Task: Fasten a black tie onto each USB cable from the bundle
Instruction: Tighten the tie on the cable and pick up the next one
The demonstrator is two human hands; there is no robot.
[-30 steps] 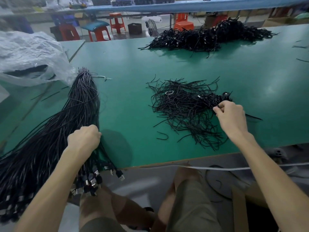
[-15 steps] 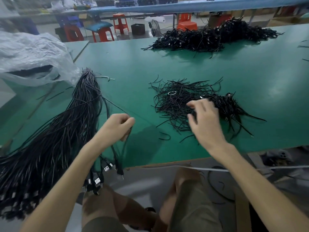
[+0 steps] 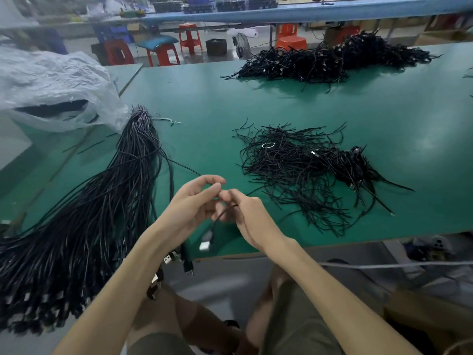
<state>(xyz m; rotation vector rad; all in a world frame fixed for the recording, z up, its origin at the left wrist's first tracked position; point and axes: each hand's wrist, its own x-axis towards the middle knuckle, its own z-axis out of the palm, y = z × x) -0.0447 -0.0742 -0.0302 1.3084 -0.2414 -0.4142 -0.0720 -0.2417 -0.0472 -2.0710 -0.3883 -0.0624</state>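
Both hands meet over the near edge of the green worktop point(image 3: 204, 98), fingertips almost touching. The left hand point(image 3: 194, 203) has its fingers curled, thumb and forefinger pinched together. A thin cable point(image 3: 217, 219) runs from the bundle point(image 3: 89, 213) to this hand. The right hand point(image 3: 248, 216) is curled too and grips the same cable where it comes out between the two hands. From there the cable drops to a plug point(image 3: 206, 243) hanging just off the worktop's edge. Whether either hand also holds a tie cannot be told.

The bundle lies on the left, fanning out toward the person, its plugs hanging over the edge. The loose ties point(image 3: 294, 170) lie in a pile right of the hands, close by but not touching them. A heap of cables point(image 3: 320, 62) lies at the far side, and a crumpled plastic bag point(image 3: 51, 85) sits beside the bundle's far end.
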